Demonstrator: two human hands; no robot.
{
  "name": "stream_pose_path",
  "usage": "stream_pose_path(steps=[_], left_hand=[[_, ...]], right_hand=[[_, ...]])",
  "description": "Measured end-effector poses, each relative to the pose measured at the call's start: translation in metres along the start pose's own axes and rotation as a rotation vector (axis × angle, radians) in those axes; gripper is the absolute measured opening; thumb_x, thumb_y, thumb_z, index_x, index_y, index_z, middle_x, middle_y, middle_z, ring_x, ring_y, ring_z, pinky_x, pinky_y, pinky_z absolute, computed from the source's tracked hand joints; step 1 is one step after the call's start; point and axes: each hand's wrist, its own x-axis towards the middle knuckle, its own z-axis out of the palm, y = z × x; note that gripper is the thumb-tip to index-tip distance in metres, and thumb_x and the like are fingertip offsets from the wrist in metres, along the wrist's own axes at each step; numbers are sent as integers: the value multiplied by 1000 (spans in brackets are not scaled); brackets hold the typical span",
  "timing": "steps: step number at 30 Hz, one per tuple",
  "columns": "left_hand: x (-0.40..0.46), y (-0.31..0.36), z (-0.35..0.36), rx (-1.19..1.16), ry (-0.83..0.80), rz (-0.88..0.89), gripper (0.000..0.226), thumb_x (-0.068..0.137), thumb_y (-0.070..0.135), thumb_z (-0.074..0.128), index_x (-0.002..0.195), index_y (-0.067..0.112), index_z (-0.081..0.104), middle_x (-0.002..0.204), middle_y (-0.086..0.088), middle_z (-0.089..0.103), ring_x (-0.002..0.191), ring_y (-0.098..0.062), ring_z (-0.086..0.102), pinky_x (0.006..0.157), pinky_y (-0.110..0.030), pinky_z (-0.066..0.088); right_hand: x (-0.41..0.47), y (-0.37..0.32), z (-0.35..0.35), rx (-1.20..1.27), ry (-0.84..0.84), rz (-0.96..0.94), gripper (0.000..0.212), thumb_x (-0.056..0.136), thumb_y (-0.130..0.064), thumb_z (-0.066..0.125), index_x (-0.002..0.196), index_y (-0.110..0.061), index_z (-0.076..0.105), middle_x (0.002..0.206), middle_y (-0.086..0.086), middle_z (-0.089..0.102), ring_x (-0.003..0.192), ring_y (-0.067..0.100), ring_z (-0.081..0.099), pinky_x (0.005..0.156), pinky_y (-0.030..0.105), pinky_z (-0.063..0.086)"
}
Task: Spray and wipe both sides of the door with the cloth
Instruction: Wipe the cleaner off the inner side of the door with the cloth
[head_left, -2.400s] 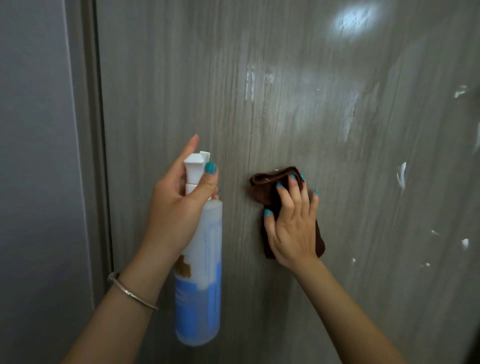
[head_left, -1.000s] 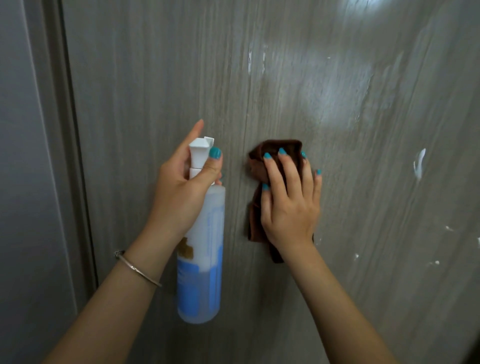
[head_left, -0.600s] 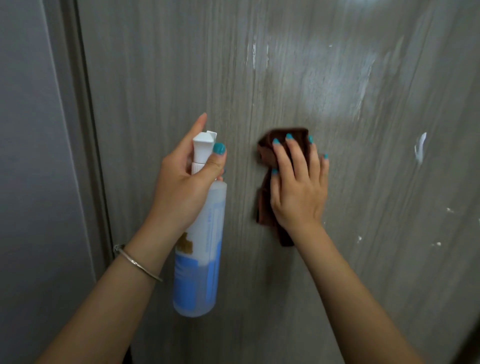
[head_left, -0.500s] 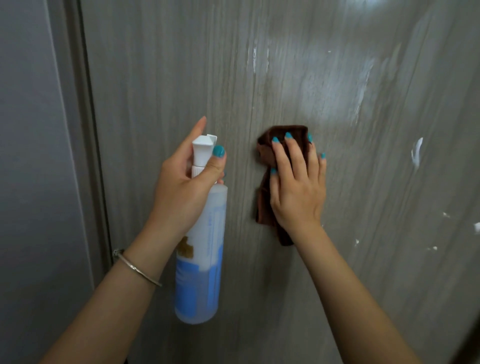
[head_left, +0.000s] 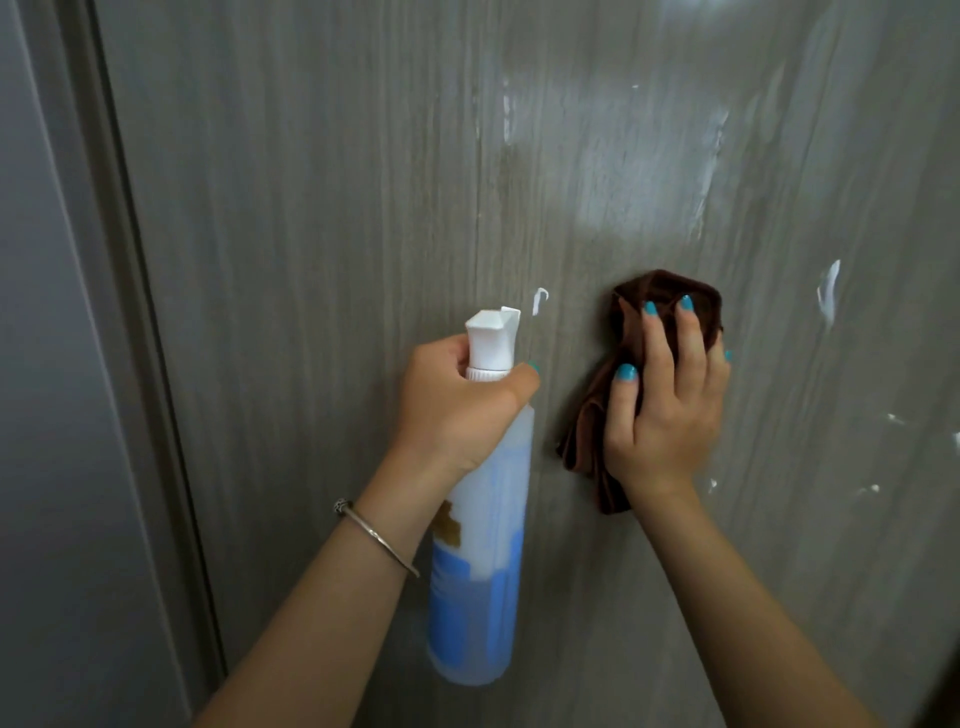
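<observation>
A grey wood-grain door (head_left: 322, 218) fills the view, with white foam streaks and wet smears across its right half. My left hand (head_left: 457, 405) grips the neck of a translucent spray bottle (head_left: 478, 571) with a blue label and white nozzle, held upright close to the door. My right hand (head_left: 665, 410) presses a crumpled brown cloth (head_left: 618, 332) against the door, thumb and fingers lying over it. The cloth's lower end hangs out beside my wrist.
The door's frame (head_left: 130, 291) and a grey wall (head_left: 47, 415) run down the left side. A silver bracelet (head_left: 379, 535) sits on my left wrist. A white foam streak (head_left: 828, 301) and small foam flecks (head_left: 711, 486) mark the door right of the cloth.
My left index finger has come down off the nozzle and curled round the bottle's neck. A fresh white foam mark shows just above the nozzle. The cloth hand has shifted slightly right.
</observation>
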Motion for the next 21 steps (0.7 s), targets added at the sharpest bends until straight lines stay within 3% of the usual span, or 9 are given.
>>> stream_pose_path(steps=[2,4,6,9,13,14,17,20,21], left_hand=[[-1,5,3,-68,-11,-44,33,58,23,65,80,-2,70,63,2,64,59,-9,58,61,-29,46],[-2,7,7,-78,11,-27,33,58,25,65,83,5,73,88,-5,72,72,-10,66,68,-33,53],[-3,10,10,-58,53,27,33,61,27,65,86,8,74,102,-5,69,77,-5,67,68,-23,52],[-6,11,13,-122,57,36,31,67,25,63,87,2,71,86,1,68,69,-1,59,61,-12,44],[-9,11,18,-171,-1,12,13,73,25,61,75,22,73,79,5,68,79,-9,66,72,-31,55],[-10,11,19,-164,-7,18,15,74,25,60,78,19,74,79,4,67,77,-8,66,72,-33,56],[-12,9,18,-120,-9,63,28,79,22,64,88,-5,68,79,-2,63,68,-4,58,61,-16,48],[-13,11,16,-92,22,111,8,72,17,64,76,15,70,73,6,67,66,1,61,62,-12,48],[-12,11,15,-70,32,134,14,68,16,63,76,23,71,73,10,70,69,2,64,65,-13,51]], right_hand=[[-1,1,0,12,1,-11,46,100,-25,40,141,-9,51,148,18,44,129,47,46,114,50,31],[0,2,0,20,0,-22,46,99,-23,41,141,-8,51,148,18,44,129,47,46,116,48,28],[1,2,-1,21,1,-17,46,98,-22,42,140,-6,53,147,19,45,129,47,46,118,45,27],[2,1,-1,25,1,-15,46,97,-22,43,139,-7,54,147,18,46,129,46,47,117,45,28],[2,0,-1,29,4,-13,46,97,-24,43,139,-9,55,146,16,47,129,45,48,116,45,30],[2,0,-2,27,4,-11,46,97,-24,43,139,-9,54,146,16,47,128,45,48,116,46,31],[1,0,-2,28,2,-14,46,97,-25,43,139,-10,54,146,16,48,128,45,48,113,50,34],[1,0,-1,26,6,-10,46,98,-26,41,139,-10,55,145,16,49,127,45,48,111,51,37],[1,0,-1,23,9,-9,46,99,-27,40,138,-10,55,145,16,49,127,44,48,111,51,37]])
